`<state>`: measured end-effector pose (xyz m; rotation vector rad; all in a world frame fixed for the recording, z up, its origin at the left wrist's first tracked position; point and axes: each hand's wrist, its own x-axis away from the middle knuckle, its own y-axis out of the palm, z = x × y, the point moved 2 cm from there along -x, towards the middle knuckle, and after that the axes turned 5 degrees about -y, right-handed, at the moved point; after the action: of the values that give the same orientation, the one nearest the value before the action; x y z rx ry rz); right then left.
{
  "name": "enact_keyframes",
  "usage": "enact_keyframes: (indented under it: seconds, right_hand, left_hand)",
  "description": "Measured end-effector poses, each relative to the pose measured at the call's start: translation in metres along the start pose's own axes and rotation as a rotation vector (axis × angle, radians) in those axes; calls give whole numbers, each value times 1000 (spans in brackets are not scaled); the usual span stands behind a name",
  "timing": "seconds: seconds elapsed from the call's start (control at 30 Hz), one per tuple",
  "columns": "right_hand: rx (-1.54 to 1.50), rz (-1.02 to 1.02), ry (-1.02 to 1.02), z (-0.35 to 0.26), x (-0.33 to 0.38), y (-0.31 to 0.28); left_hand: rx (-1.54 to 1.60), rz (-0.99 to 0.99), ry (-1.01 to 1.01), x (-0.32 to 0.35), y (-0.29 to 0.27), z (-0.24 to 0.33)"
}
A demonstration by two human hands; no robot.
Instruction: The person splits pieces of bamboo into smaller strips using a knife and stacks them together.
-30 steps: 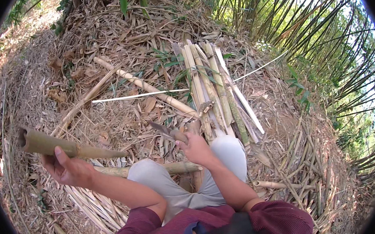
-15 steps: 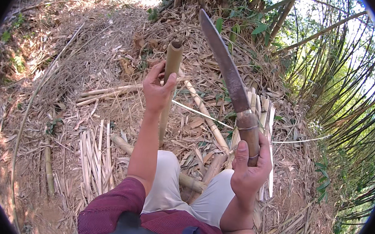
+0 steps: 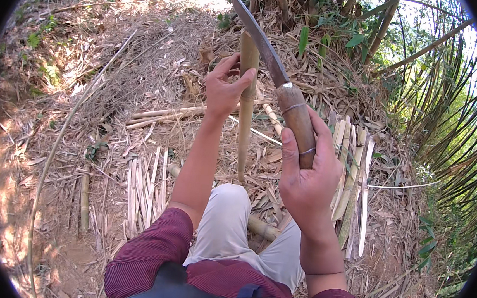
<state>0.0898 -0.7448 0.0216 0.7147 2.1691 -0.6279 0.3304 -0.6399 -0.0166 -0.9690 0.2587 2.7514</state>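
My left hand (image 3: 227, 86) is closed round the upper part of an upright bamboo pole (image 3: 246, 102), its thumb pressed along the near side. The pole's lower end reaches down toward the leaf litter beyond my knees. In my right hand (image 3: 311, 169) is a machete (image 3: 260, 40) with a dark, curved blade and a thick wooden handle bound with wire rings. The blade slants up and to the left, and in this view it crosses the pole's top. Whether blade and pole touch, I cannot tell.
Split bamboo strips lie in a bundle (image 3: 353, 180) on the right and another pile (image 3: 147, 189) on the left. A bamboo log (image 3: 263, 228) lies in front of my knees. Thin canes (image 3: 165, 115) lie farther off. Bamboo stems (image 3: 449, 104) stand at the right.
My right hand has raised the machete and brought it leftward, so its blade now overlaps the pole's top. The view has shifted, and the pole appears higher and further right.
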Motion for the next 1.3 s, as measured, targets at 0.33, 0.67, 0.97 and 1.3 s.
enact_keyframes:
  seconds: [0.33,0.67,0.97,1.3]
  right_hand:
    - [72,91,-107,6,-16,18]
    - [62,94,-36,3,-17,20]
    - [98,-70,118,10,10,31]
    - [129,-70,39,13,27,31]
  left_hand:
    - [26,19,-35,-9,12,3]
    - [-17,-21,4,-7,10,13]
    - [-162,-14,-101,21,-10,-25]
    - [55,-19,-427,113,-7,68]
